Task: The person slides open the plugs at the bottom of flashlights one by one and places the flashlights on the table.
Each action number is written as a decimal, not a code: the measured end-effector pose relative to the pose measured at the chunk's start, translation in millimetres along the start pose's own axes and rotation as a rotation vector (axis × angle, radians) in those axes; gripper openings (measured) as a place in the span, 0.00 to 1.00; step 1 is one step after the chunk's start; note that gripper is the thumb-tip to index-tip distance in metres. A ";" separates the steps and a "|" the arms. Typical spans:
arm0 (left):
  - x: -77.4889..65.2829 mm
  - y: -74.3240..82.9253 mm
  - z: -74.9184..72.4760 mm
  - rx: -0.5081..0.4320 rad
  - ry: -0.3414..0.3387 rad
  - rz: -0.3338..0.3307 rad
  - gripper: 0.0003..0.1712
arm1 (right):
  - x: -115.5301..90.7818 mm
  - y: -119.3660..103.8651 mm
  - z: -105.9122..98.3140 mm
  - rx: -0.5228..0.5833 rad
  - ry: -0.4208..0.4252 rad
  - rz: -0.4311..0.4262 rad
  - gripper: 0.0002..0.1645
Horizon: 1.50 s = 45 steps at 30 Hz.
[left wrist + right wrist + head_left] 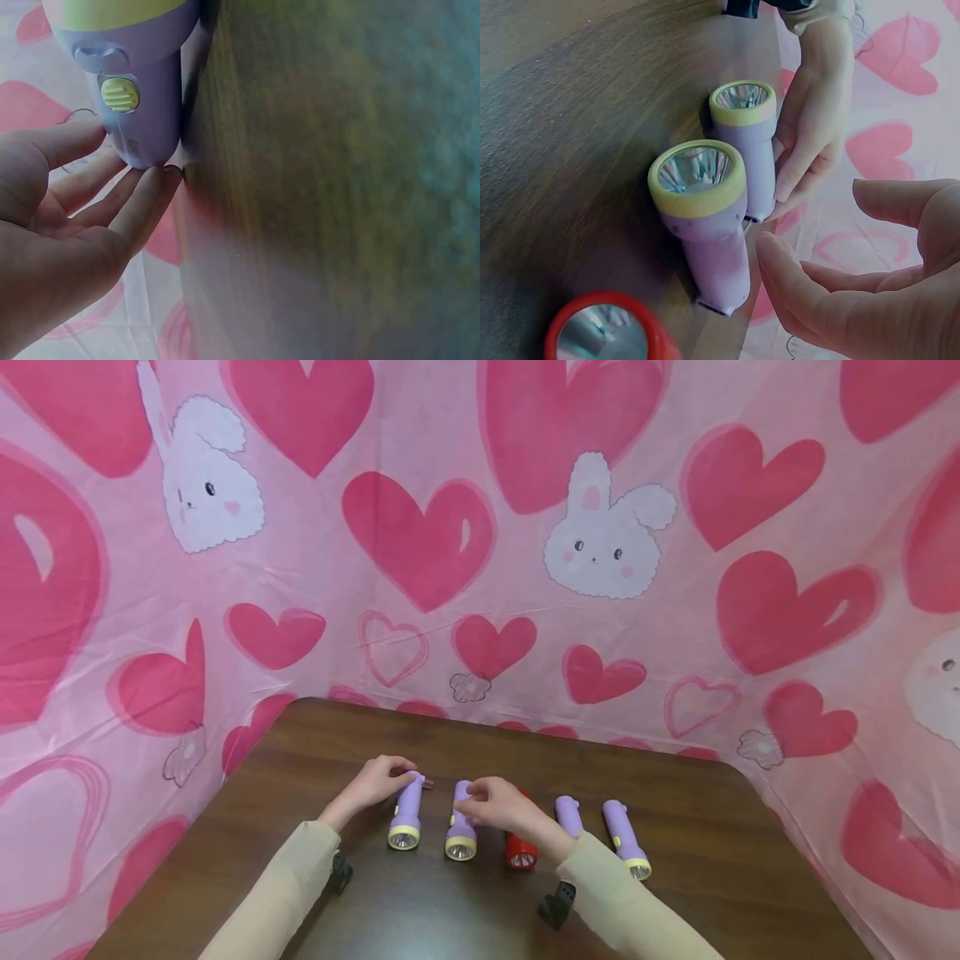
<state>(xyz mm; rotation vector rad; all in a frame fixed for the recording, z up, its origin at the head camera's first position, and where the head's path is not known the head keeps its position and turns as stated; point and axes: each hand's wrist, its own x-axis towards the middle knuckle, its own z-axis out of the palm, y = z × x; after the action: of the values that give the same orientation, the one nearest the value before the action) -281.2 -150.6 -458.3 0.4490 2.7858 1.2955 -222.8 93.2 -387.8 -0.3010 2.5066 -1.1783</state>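
Two purple flashlights with yellow rims stand out on the left: the leftmost flashlight (406, 814) and a second flashlight (461, 827) to its right. My left hand (377, 781) has its thumb and fingertips around the tail end of the leftmost flashlight (142, 120), whose yellow switch (120, 94) shows. My right hand (495, 804) hovers by the tail of the second flashlight (716, 262), thumb and fingers spread apart with a gap to it. A red flashlight (521, 852) lies partly hidden under the right hand and wrist.
Two more purple flashlights lie to the right, one (567, 814) partly covered by the right sleeve and the other (624, 835) beyond it. All rest on a dark wooden table (420, 910). A pink cloth (420, 443) with hearts and rabbits hangs behind.
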 end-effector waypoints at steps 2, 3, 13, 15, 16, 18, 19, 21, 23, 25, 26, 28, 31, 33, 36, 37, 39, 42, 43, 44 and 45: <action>0.2 -0.5 -0.4 0.004 -0.001 0.001 0.15 | 0.0 2.7 -0.5 0.002 0.005 0.001 0.33; 0.1 -0.4 -0.8 -0.002 -0.003 -0.004 0.15 | -0.2 3.8 -0.8 0.002 0.006 0.003 0.33; 3.0 -2.5 -0.5 0.004 -0.007 -0.006 0.16 | -6.8 8.6 -4.0 -0.045 0.027 0.037 0.31; 3.0 -2.5 -0.1 0.004 -0.010 -0.012 0.15 | -8.3 9.7 -4.4 -0.060 0.021 0.054 0.32; 3.0 -2.3 -0.3 0.007 -0.012 -0.009 0.15 | -8.5 10.2 -4.6 -0.064 0.016 0.060 0.32; 2.6 -1.4 -1.0 0.004 -0.013 -0.017 0.15 | -8.6 11.8 -4.8 -0.073 0.008 0.072 0.32; 2.4 -1.1 -1.4 0.003 -0.014 -0.019 0.16 | -8.4 12.9 -4.5 -0.078 0.005 0.076 0.32; 1.9 -0.7 -2.1 0.002 -0.014 -0.021 0.16 | -7.4 15.6 -3.8 -0.085 -0.001 0.081 0.32; 1.6 -0.7 -2.8 -0.003 -0.014 -0.027 0.16 | -6.5 18.0 -2.6 -0.094 -0.007 0.084 0.32; 1.5 -1.3 -2.8 -0.001 -0.014 -0.025 0.16 | -5.3 20.4 -1.1 -0.107 -0.012 0.079 0.32; 1.4 -1.5 -2.7 -0.002 -0.012 -0.024 0.16 | -4.6 21.6 -0.3 -0.113 -0.013 0.077 0.31; 1.3 -1.9 -1.9 -0.003 -0.009 -0.022 0.16 | -3.8 23.1 1.6 -0.124 -0.015 0.075 0.30; 1.4 -2.7 -0.6 -0.001 -0.005 -0.012 0.15 | -3.1 24.5 4.3 -0.133 -0.016 0.078 0.29; 1.8 -3.3 -0.2 0.005 -0.003 -0.006 0.15 | -2.8 24.9 6.0 -0.136 -0.017 0.082 0.29; 2.0 -3.3 0.1 0.005 0.000 -0.008 0.15 | -2.2 25.1 8.1 -0.145 -0.018 0.096 0.28; 1.9 -3.4 0.1 0.004 0.001 -0.009 0.15 | -1.9 25.2 9.1 -0.148 -0.018 0.105 0.28; 1.7 -3.3 0.2 0.004 0.005 -0.008 0.15 | -1.3 25.3 10.7 -0.163 -0.019 0.117 0.26; 1.0 -2.8 -0.1 0.001 0.006 -0.003 0.16 | -0.3 25.5 13.5 -0.182 -0.022 0.111 0.24; 0.7 -2.4 -0.3 0.000 0.007 -0.002 0.16 | 0.0 25.5 14.3 -0.186 -0.025 0.107 0.24; 0.3 -2.1 -0.5 0.000 0.007 -0.002 0.16 | 0.1 25.2 14.9 -0.189 -0.027 0.101 0.23; 0.0 -1.9 -0.8 -0.002 0.006 -0.002 0.16 | 0.4 24.9 15.6 -0.186 -0.029 0.098 0.23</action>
<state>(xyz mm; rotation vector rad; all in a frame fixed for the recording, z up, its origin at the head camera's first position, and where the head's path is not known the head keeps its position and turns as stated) -281.7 -152.4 -459.2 0.4424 2.7883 1.3013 -217.9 97.9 -416.3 -0.2376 2.5778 -0.8989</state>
